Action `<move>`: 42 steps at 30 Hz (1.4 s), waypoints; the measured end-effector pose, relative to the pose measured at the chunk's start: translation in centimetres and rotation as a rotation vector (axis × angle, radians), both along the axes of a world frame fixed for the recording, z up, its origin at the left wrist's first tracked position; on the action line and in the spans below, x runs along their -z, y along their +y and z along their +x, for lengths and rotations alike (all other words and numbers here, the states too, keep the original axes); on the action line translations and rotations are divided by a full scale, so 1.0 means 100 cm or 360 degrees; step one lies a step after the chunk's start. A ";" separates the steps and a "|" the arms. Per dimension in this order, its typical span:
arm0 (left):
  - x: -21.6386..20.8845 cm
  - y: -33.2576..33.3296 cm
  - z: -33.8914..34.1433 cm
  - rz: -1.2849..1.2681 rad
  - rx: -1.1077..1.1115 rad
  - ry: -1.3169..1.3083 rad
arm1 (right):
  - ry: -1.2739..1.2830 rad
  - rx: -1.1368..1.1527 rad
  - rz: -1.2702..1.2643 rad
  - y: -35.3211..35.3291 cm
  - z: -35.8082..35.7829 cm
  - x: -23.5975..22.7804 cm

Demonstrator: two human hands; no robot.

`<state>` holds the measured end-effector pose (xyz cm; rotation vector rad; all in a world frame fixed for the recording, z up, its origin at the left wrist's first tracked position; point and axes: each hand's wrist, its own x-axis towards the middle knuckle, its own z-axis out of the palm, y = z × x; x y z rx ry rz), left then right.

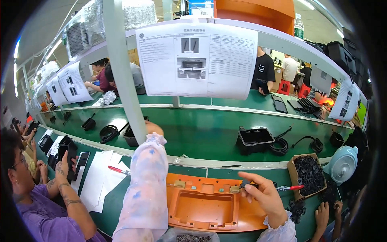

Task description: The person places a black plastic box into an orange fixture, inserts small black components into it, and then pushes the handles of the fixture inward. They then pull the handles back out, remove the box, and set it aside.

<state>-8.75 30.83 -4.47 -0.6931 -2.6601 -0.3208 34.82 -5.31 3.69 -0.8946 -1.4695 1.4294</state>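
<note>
My left arm, in a pale sleeve with pink and blue patches, stretches forward over the green belt. My left hand [155, 128] is partly behind a white post, which hides its fingers. Beside it, left of the post, shows part of a black plastic box [130, 139]; whether I touch it cannot be seen. My right hand [264, 197] pinches a small dark plastic part [244, 184] between thumb and fingers. This is just above the right end of an orange plastic panel [183, 209] with a rectangular recess and small brass-coloured pieces along its far edge.
An open black case [254, 139] and coiled black cables [281, 145] lie on the belt [193, 125]. Right of me are a carton of black parts [297, 177] and a light-blue fan [342, 164]. Papers [98, 177] lie left, beside a co-worker in purple [44, 213]. The white post [125, 72] stands ahead.
</note>
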 end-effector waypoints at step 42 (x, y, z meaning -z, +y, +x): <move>-0.085 -0.397 0.158 0.0105 0.3265 0.0332 | 0.0044 0.0593 0.0113 0.017 0.052 0.004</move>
